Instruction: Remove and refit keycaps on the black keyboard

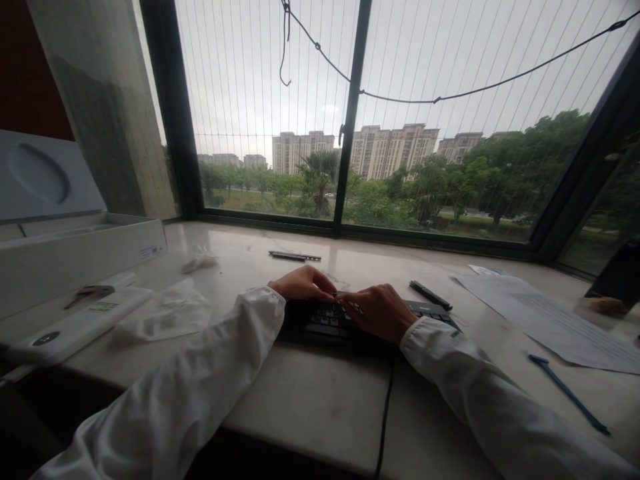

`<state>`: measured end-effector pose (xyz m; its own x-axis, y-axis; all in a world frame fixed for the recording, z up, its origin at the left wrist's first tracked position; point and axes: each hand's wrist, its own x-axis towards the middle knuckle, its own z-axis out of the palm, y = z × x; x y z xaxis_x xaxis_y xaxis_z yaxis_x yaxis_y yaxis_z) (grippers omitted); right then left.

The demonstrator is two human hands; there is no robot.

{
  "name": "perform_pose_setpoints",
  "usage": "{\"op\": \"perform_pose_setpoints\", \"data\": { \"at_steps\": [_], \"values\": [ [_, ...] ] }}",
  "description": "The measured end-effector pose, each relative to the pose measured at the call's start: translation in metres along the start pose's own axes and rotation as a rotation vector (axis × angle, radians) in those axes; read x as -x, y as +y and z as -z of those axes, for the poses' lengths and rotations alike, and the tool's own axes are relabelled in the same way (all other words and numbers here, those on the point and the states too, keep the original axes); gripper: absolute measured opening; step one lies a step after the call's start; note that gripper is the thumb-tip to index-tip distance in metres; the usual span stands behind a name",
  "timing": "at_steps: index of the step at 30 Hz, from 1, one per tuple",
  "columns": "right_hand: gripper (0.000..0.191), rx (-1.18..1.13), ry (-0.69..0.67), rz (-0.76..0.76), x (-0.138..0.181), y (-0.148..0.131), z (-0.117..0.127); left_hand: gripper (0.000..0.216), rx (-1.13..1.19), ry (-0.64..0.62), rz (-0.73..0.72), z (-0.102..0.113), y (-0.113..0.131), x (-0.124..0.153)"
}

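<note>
A black keyboard (325,327) lies on the pale counter in front of me, with white marks on some keys. My left hand (303,283) reaches over its back left part, thumb and fingertips pinched together. My right hand (383,310) rests over the middle of the keys, its fingers curled and closed, meeting the left fingertips near the back edge. A tiny dark thing may be between the fingertips, too small to make out. The right hand hides several keys. A black cable (386,420) runs from below the keyboard over the counter's front edge.
Thin dark strips (295,256) lie behind the keyboard, another dark bar (430,295) at its right. Further right are printed paper (545,320) and a blue tool (570,395). Leftward: crumpled plastic (173,310), a white box (135,243), a white case (85,327) with keys (90,292).
</note>
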<state>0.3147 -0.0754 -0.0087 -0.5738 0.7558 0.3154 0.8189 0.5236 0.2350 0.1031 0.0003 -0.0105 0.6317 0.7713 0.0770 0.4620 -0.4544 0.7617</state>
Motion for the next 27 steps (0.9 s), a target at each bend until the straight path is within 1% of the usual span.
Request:
{"op": "perform_pose_setpoints", "data": {
  "at_steps": [6,10,18,27],
  "values": [
    [0.047,0.003,-0.004,-0.004,0.0,0.0,0.0,0.038,-0.065,-0.052,-0.16,0.003,-0.002,-0.001],
    [0.047,0.011,0.0,-0.004,0.0,0.0,-0.001,0.037,-0.107,-0.048,-0.207,0.004,-0.002,-0.001],
    [0.049,0.026,-0.028,-0.018,0.001,-0.001,0.002,0.035,-0.165,-0.026,-0.241,0.002,0.004,0.002],
    [0.048,0.033,-0.063,-0.04,0.0,-0.002,0.003,0.034,-0.172,0.001,-0.21,0.002,0.008,0.005]
  ]
}}
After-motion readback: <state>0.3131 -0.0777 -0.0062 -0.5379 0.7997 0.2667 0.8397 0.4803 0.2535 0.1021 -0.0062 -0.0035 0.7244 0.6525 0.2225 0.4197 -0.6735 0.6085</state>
